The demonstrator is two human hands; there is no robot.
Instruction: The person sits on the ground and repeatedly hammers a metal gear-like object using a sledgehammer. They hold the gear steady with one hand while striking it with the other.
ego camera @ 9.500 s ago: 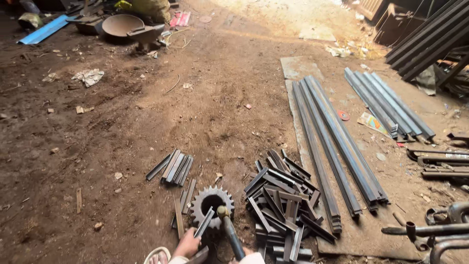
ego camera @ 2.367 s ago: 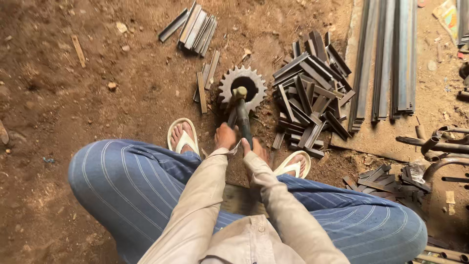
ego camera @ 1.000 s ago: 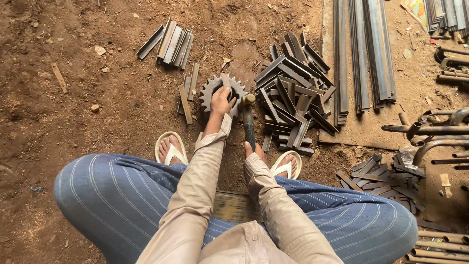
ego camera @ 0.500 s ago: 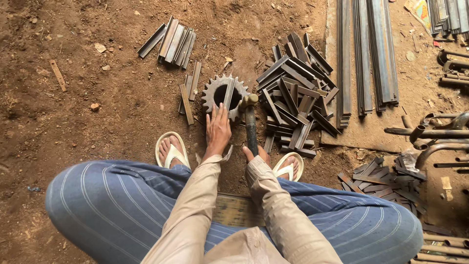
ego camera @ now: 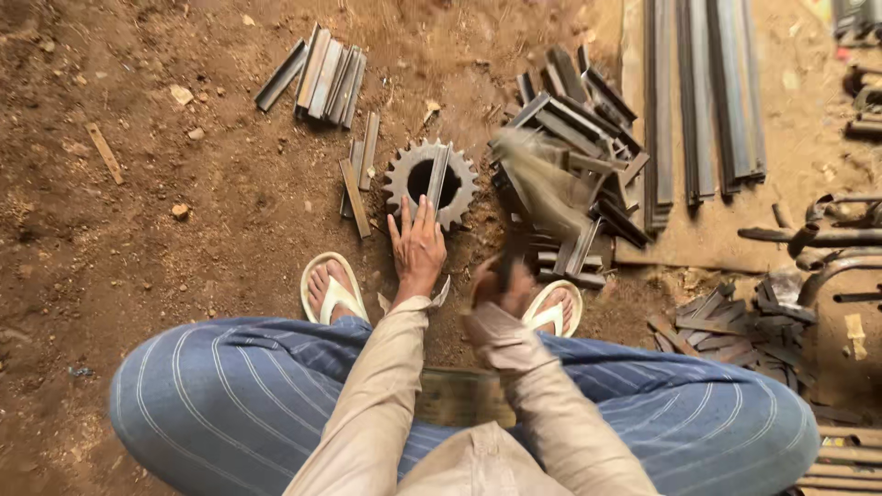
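Dirt floor (ego camera: 165,276): toothed gear (ego camera: 430,183) carrying flat metal strip (ego camera: 437,179); left hand (ego camera: 418,244) fingers pressing strip's near end; right hand (ego camera: 501,287) clenched on blurred hammer (ego camera: 537,184); angle-iron pile (ego camera: 579,156) beside.

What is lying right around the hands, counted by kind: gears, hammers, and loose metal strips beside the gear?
Gear: 1, under the left hand
Strip across the gear: 1
Loose strips left of the gear: 2, possibly more
Hammer: 1, blurred, in the right hand
Total: 5
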